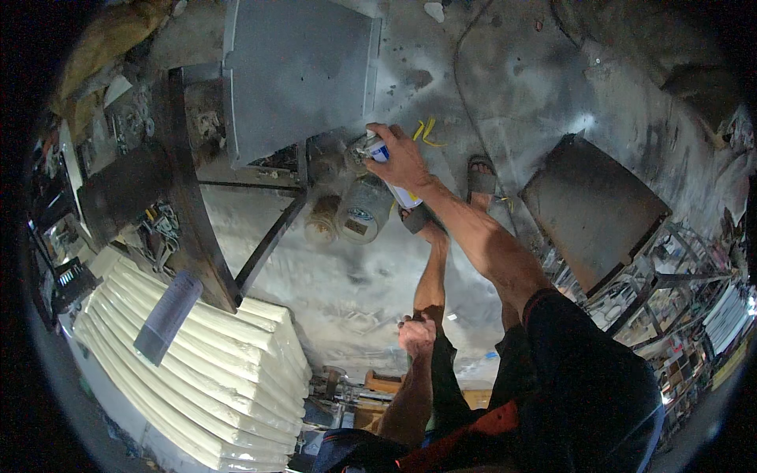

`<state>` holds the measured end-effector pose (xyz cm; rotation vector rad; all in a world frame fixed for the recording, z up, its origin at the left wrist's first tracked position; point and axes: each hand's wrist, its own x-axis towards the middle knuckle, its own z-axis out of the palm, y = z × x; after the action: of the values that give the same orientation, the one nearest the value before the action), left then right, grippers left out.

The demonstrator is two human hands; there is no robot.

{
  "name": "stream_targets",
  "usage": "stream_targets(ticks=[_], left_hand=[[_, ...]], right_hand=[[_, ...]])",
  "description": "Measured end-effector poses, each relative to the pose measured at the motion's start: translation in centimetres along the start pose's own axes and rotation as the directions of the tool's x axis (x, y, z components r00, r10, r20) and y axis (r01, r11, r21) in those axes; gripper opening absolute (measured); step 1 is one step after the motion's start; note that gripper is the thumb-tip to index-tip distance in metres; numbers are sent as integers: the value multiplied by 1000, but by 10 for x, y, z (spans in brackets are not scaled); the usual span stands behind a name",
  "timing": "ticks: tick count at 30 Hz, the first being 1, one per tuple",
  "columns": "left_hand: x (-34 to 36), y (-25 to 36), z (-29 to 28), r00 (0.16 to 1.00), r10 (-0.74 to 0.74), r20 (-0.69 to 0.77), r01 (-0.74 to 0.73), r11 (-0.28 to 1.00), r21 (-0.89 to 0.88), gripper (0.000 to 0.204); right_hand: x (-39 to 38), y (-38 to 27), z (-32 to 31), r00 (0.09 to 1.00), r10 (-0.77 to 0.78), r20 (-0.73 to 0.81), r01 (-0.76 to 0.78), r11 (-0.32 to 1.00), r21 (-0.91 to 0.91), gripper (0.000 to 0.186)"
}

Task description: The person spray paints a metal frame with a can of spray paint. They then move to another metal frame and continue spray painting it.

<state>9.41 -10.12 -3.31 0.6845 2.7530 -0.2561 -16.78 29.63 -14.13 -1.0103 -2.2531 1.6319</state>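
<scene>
White-and-blue spray can (pixel 388 169), centre of frame: your right hand (pixel 404 162) is wrapped around it, nozzle end toward the grey metal panel (pixel 296 75) at upper centre. Just below and left of the can stand two dusty jars (pixel 351 209) on the concrete floor (pixel 355 292). Your left hand (pixel 416 335), lower centre, rests curled on your knee, holding nothing visible. Stacked cream-coloured boards (pixel 213 370) fill the lower left. A dark flat plate (pixel 591 209) lies at right; your sandalled foot (pixel 481 177) is beside the can.

A stack of cream foam sheets (pixel 213 370) lies near two paint tins (pixel 351 213) on the floor.
</scene>
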Motion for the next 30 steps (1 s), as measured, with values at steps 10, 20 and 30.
stream_targets(ticks=[10, 20, 30], left_hand=[[-7, -28, 22, 978, 131, -163, -106, 983, 151, 47], [87, -21, -66, 794, 48, 605, 68, 984, -167, 73], [162, -80, -142, 503, 566, 653, -122, 794, -595, 48]], right_hand=[[121, -113, -57, 799, -244, -550, 331, 942, 64, 79], [-133, -78, -168, 911, 335, -239, -285, 933, 220, 79], [-426, -108, -276, 419, 584, -696, -612, 748, 259, 75]])
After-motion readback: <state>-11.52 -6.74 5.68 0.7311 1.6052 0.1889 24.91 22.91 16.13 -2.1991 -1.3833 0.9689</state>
